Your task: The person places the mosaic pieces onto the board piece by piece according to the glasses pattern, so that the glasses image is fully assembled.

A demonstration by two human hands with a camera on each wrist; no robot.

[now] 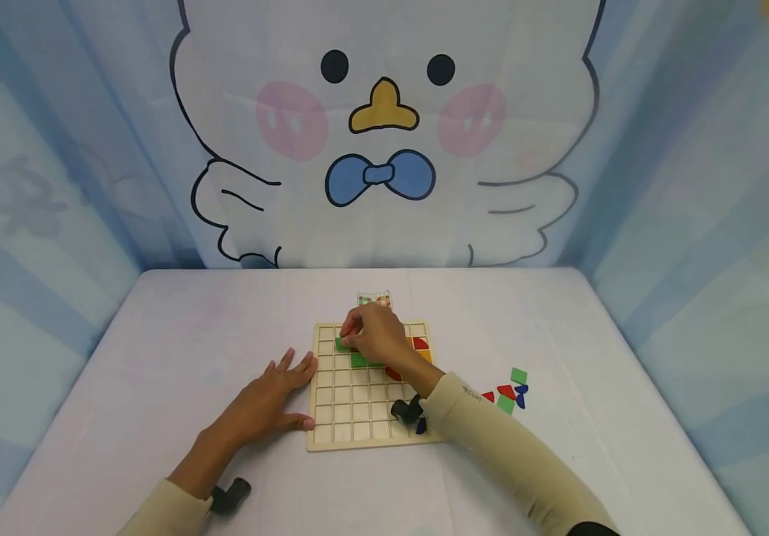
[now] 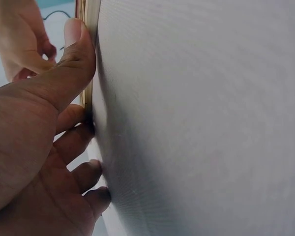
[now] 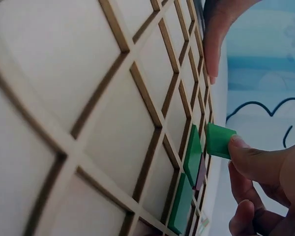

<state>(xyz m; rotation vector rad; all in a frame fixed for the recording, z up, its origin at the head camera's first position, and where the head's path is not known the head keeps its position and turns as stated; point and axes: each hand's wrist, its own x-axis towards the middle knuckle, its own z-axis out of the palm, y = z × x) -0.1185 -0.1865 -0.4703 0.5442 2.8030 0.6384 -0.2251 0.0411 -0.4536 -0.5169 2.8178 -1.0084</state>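
A wooden grid board (image 1: 342, 413) lies on the table with coloured tiles in some of its squares. My right hand (image 1: 379, 335) is over the board's upper part, pinching a green square tile (image 3: 220, 140) between thumb and fingers. In the right wrist view that tile stands at the grid's surface, close to two green tiles (image 3: 192, 155) set in the squares. My left hand (image 1: 270, 402) rests at the board's left edge, fingers spread and straight. Its thumb (image 2: 74, 37) touches the board's side in the left wrist view.
Loose tiles, among them a green square (image 1: 519, 376), red pieces (image 1: 506, 391) and blue pieces (image 1: 521, 398), lie right of the board. A small picture card (image 1: 374, 298) stands behind it. Red and orange tiles (image 1: 420, 343) sit at the board's upper right. A printed curtain (image 1: 384, 231) surrounds the table.
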